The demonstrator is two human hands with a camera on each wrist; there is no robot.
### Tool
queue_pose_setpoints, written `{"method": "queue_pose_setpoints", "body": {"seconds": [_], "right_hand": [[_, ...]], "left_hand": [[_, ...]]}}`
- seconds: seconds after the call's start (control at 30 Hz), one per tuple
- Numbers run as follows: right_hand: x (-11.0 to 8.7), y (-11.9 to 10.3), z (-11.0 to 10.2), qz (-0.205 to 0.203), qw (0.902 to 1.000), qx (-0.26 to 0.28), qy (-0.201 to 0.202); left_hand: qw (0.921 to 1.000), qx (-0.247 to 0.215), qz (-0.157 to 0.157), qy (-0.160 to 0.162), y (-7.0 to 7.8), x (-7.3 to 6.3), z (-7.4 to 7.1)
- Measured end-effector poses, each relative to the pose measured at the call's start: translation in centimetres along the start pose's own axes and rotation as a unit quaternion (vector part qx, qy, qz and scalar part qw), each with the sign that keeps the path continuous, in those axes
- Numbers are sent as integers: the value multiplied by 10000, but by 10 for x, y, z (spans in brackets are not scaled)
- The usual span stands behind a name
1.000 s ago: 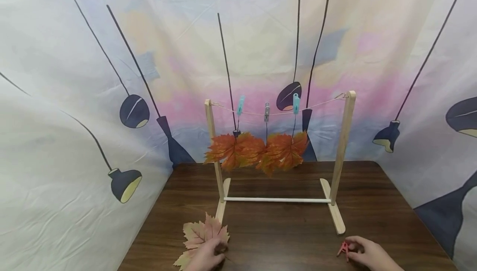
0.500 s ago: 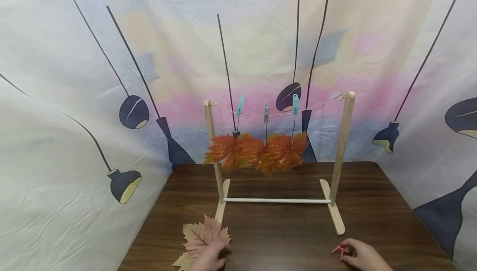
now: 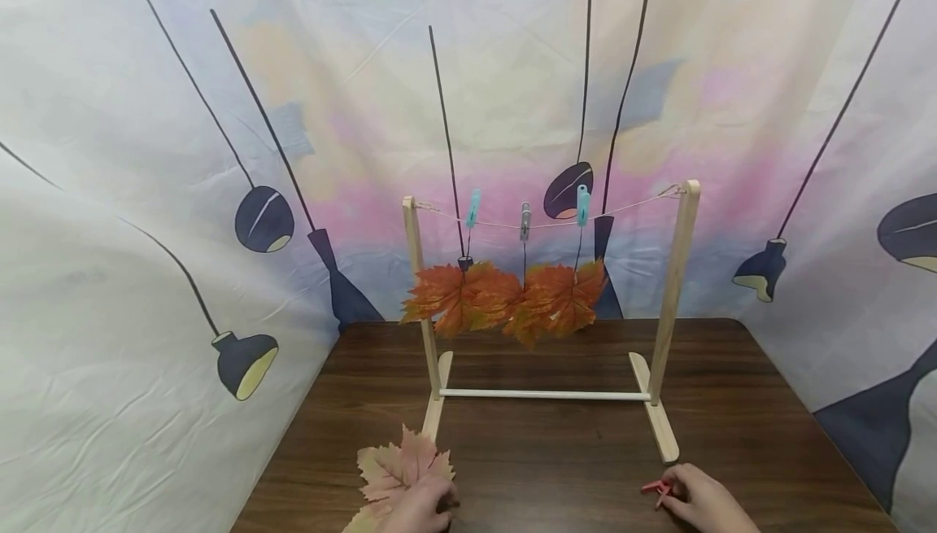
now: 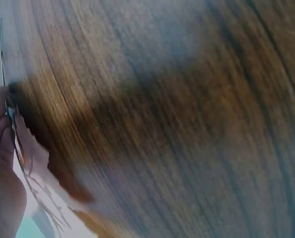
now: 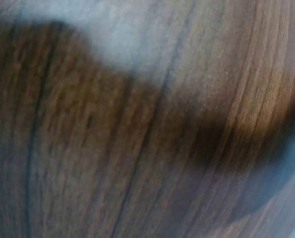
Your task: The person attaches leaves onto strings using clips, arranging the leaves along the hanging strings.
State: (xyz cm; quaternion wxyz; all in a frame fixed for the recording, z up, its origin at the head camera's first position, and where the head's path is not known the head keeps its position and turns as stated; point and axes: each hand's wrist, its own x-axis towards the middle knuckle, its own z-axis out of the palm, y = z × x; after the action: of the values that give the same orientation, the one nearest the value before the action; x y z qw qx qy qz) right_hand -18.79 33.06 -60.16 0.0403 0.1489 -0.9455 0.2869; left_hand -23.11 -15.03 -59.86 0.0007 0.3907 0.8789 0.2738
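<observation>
At the front left of the table, my left hand (image 3: 420, 504) pinches the stem of a pale pink and yellow maple leaf (image 3: 395, 468). In the left wrist view the leaf's stem (image 4: 2, 54) sticks up past the fingertips, with the blade hanging below. My right hand (image 3: 706, 500), at the front right, holds a red clothespin (image 3: 661, 490) between thumb and fingers. The right wrist view shows almost only the wood surface, the hand barely entering at its right edge. Orange maple leaves (image 3: 560, 297) hang from a string (image 3: 637, 206) behind both hands.
A wooden stand with a left post (image 3: 413, 240), a right post (image 3: 673, 289) and a white crossbar (image 3: 545, 394) stands mid-table. Two light blue clothespins (image 3: 582, 205) and a grey clothespin (image 3: 525, 221) grip its string. A printed cloth (image 3: 512, 93) backs the dark wood table (image 3: 542, 452).
The red clothespin has moved left with my right hand and turned in its fingers. My left hand has shifted slightly right, and the pale leaf sits a little lower.
</observation>
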Motion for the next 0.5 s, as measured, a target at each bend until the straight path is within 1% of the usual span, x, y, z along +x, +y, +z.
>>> {"method": "queue_pose_setpoints", "body": {"seconds": [0.1, 0.2, 0.27, 0.33, 0.4, 0.5], "right_hand": [[0, 0, 3, -267, 9991, -126, 317], [0, -1, 5, -439, 9976, -188, 503], [1, -3, 6, -530, 9963, -253, 635], [1, -4, 6, -559, 9960, -279, 642], [2, -5, 6, -534, 9963, -306, 597], [3, -7, 4, -335, 9985, -298, 328]], "left_hand": [[9999, 103, 79, 58, 1, 1, 0], [9999, 112, 16, 53, 2, 1, 0], [9998, 186, 27, 68, 2, 2, -1], [9994, 287, 169, 88, 2, 2, -2], [9980, 434, 446, 124, 2, 2, -2], [9949, 573, 820, 142, 4, 4, -5]]}}
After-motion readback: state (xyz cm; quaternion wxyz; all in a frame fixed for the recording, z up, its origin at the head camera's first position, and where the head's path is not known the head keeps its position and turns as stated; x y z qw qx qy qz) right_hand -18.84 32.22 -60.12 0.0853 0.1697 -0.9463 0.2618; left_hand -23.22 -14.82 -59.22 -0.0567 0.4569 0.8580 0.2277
